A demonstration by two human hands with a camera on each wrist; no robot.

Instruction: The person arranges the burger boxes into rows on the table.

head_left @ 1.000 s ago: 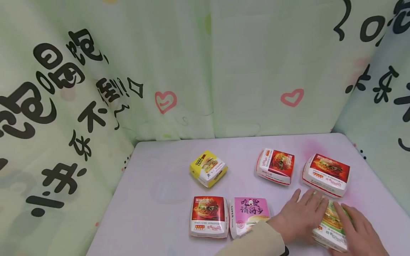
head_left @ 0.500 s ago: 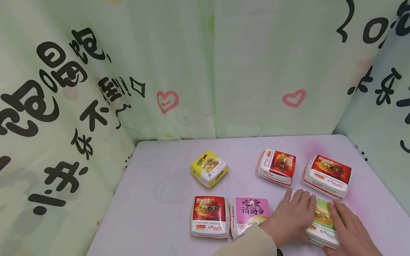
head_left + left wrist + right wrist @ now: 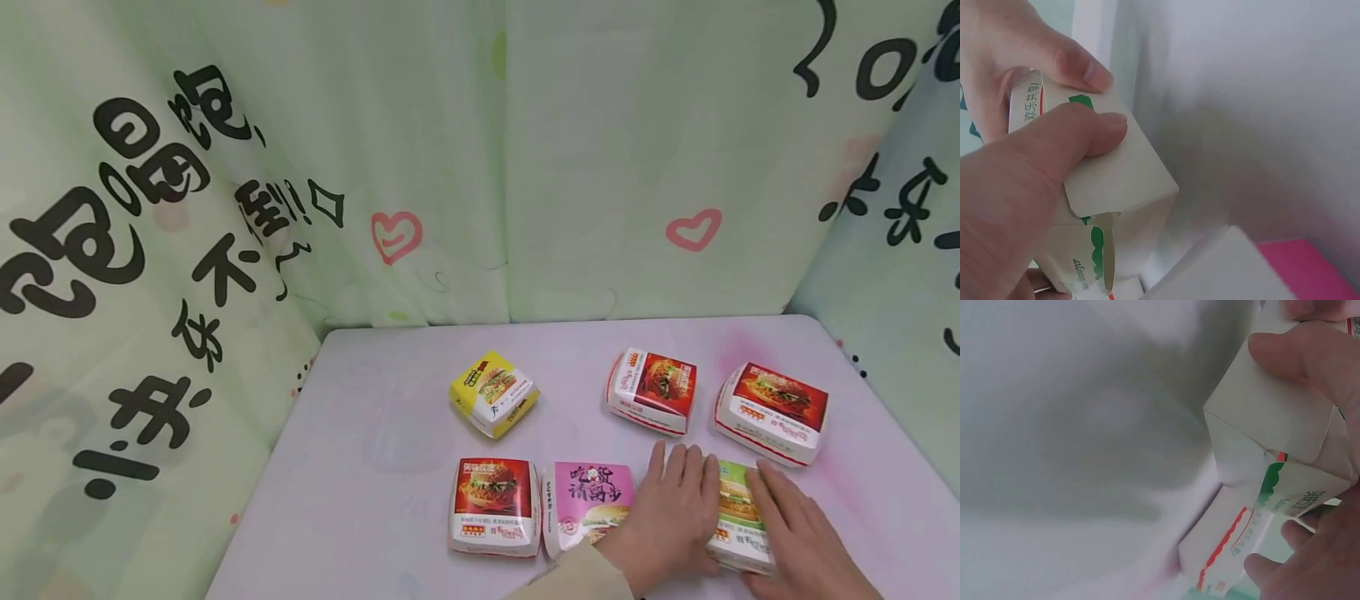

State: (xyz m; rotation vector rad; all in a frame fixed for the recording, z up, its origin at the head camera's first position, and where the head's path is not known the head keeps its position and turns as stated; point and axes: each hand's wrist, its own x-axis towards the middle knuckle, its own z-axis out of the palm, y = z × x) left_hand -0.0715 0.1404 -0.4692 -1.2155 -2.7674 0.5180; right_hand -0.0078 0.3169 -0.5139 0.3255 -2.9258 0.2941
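Both hands hold a green-and-white burger box (image 3: 738, 512) at the front right of the table. In the head view my left hand (image 3: 667, 508) lies along its left side, fingers pointing away from me. My right hand (image 3: 806, 533) lines the opposite side. Each thumb presses the plain near face of the box (image 3: 1129, 175), as the left wrist view shows; the other fingers reach round its sides. Just left of my left hand is a pink burger box (image 3: 592, 492), partly covered by that hand and its beige sleeve. A red-and-white burger box (image 3: 495, 504) stands beside the pink one.
Behind them on the pale table (image 3: 360, 500) sit a yellow burger box (image 3: 495, 393), turned at an angle, and two red-and-white boxes, one mid-right (image 3: 651, 390) and one far right (image 3: 772, 412). A printed green curtain (image 3: 585, 167) encloses the back and sides.
Both hands have shifted the green-and-white box leftward, nearer the pink box, and turned it straighter. The other boxes keep their places on the table; the head view has swung slightly.
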